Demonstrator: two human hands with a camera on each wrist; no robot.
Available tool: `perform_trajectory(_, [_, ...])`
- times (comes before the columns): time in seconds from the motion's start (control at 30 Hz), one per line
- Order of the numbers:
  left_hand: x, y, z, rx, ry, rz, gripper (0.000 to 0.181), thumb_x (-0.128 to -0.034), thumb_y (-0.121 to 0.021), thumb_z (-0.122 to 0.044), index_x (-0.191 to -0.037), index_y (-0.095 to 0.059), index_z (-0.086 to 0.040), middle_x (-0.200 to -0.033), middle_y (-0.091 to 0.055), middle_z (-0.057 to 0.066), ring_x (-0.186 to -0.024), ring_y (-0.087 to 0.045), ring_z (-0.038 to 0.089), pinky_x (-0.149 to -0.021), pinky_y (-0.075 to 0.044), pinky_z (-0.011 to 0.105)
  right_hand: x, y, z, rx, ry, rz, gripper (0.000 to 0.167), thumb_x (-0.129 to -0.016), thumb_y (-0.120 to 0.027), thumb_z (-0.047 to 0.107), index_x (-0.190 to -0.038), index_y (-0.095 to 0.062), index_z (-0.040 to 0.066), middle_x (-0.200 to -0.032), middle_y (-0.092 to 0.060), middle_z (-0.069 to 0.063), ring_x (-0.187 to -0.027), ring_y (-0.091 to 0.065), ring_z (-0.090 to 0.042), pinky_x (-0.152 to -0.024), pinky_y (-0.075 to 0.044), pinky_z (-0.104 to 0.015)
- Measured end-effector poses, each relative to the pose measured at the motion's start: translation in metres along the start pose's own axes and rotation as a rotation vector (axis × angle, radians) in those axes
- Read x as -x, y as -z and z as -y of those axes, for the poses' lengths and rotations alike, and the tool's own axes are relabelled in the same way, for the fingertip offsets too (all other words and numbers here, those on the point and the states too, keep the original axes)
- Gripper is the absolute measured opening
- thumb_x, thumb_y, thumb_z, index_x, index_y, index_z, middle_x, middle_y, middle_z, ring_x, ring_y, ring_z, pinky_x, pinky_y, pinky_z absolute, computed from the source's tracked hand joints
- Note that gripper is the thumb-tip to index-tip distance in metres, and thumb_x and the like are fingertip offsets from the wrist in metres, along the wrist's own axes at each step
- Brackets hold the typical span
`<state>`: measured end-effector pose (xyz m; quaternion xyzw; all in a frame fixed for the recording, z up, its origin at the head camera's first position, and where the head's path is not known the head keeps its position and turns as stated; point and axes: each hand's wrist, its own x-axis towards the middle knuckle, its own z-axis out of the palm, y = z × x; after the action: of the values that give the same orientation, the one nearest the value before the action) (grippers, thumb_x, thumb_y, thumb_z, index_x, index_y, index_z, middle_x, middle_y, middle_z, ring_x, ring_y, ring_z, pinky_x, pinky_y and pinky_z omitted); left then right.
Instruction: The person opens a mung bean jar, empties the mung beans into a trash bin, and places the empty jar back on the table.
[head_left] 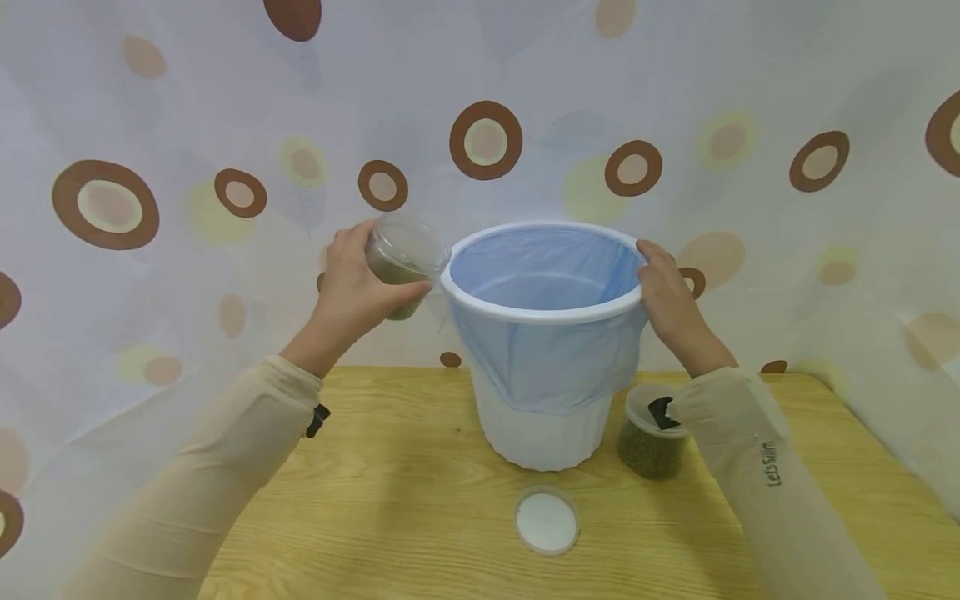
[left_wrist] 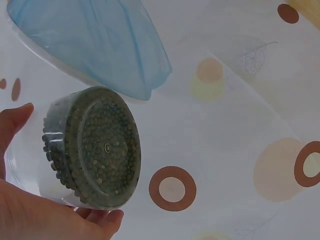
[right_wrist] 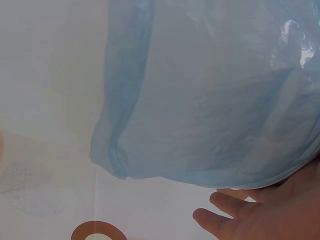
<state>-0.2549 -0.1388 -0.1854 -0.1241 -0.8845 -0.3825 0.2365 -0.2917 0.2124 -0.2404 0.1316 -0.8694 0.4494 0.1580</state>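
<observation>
My left hand (head_left: 348, 283) grips a clear plastic jar (head_left: 408, 242) at the left of the rim of a white trash can (head_left: 551, 433). The jar is tilted with its top toward the can. In the left wrist view, small dark green beans (left_wrist: 107, 147) show through its base. A blue plastic bag (head_left: 562, 367) lines the can and folds down over its outside. My right hand (head_left: 667, 300) holds the can's rim on the right, and in the right wrist view several fingers (right_wrist: 220, 220) reach past the lined edge. The thumb is hidden there.
Right of the can, partly behind my right sleeve, stands a second lidded jar (head_left: 651, 450) with dark green contents. A round white lid (head_left: 547, 522) lies in front of the can on the wooden table (head_left: 390, 500). A patterned sheet (head_left: 420, 100) hangs behind.
</observation>
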Motion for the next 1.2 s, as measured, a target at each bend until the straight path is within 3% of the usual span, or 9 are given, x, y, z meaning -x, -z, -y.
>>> perform_trajectory(0.5, [-0.03,-0.022,-0.014,-0.069,-0.082,-0.061,0.087,-0.069,-0.085,-0.023,-0.141,-0.04,-0.008,-0.137,-0.038,0.018,-0.126,-0.031,0.034,-0.1,-0.032,0.051,-0.001,0.003,0.0,0.025,-0.024,0.007,0.059,-0.099,-0.016,0.025,-0.152,-0.012,-0.001,-0.159,-0.004,-0.02,-0.144,-0.004,-0.04,-0.112,-0.01,-0.061])
perform_trajectory(0.8, [-0.039,-0.032,-0.014,-0.139,-0.155,-0.099,0.088,-0.0684,-0.086,-0.019,-0.141,-0.04,-0.003,-0.135,-0.039,0.02,-0.126,-0.033,0.037,-0.104,-0.027,0.051,-0.001,0.002,-0.002,0.036,-0.015,-0.004,0.058,-0.099,-0.017,0.023,-0.151,-0.014,-0.004,-0.158,-0.007,-0.022,-0.144,-0.006,-0.04,-0.113,-0.009,-0.058])
perform_trajectory(1.2, [-0.045,-0.046,-0.022,-0.214,-0.26,-0.095,0.085,-0.0699,-0.085,-0.018,-0.141,-0.04,-0.002,-0.132,-0.041,0.018,-0.126,-0.034,0.034,-0.109,-0.021,0.047,-0.001,0.001,-0.002,0.041,0.003,-0.016,0.058,-0.099,-0.017,0.022,-0.15,-0.016,-0.006,-0.157,-0.009,-0.024,-0.144,-0.007,-0.041,-0.113,-0.011,-0.057])
